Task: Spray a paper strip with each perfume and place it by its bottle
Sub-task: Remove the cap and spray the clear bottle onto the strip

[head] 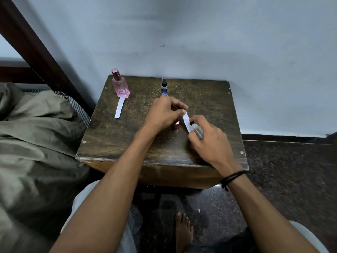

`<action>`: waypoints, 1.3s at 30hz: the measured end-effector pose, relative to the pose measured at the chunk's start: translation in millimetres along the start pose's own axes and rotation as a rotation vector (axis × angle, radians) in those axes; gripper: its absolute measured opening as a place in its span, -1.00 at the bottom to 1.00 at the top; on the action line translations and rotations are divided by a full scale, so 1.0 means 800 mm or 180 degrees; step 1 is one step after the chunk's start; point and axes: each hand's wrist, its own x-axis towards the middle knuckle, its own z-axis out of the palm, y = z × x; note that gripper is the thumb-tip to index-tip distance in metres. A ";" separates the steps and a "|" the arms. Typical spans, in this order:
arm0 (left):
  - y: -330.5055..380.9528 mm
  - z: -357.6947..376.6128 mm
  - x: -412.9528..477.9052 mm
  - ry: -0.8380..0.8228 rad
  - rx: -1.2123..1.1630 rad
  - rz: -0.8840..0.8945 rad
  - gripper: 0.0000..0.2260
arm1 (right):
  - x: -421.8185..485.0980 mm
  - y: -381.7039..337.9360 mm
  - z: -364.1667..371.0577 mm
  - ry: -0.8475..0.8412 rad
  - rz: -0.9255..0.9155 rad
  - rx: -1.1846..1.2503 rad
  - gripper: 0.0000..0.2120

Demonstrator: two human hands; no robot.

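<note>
One strip [119,107] lies by the pink bottle [121,86]; the left grip [164,112] pinches a second strip [186,120] before the clear bottle [197,131] clasped in the right grip [209,143], not yet placed.

Pink bottle [121,86] upright back-left, white strip [119,108] before it; clear bottle [197,131] beside second strip [186,120].

No legible text, brand, number or sign is found. A bluish label [164,90] is noted on the small dark bottle [164,84] at the rear of the desk [200,99]; its print cannot be read.
</note>
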 end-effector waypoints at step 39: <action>-0.004 -0.001 0.003 0.0192 0.0278 0.0775 -0.88 | 0.024 0.018 -0.021 0.0819 0.1075 0.2269 -0.76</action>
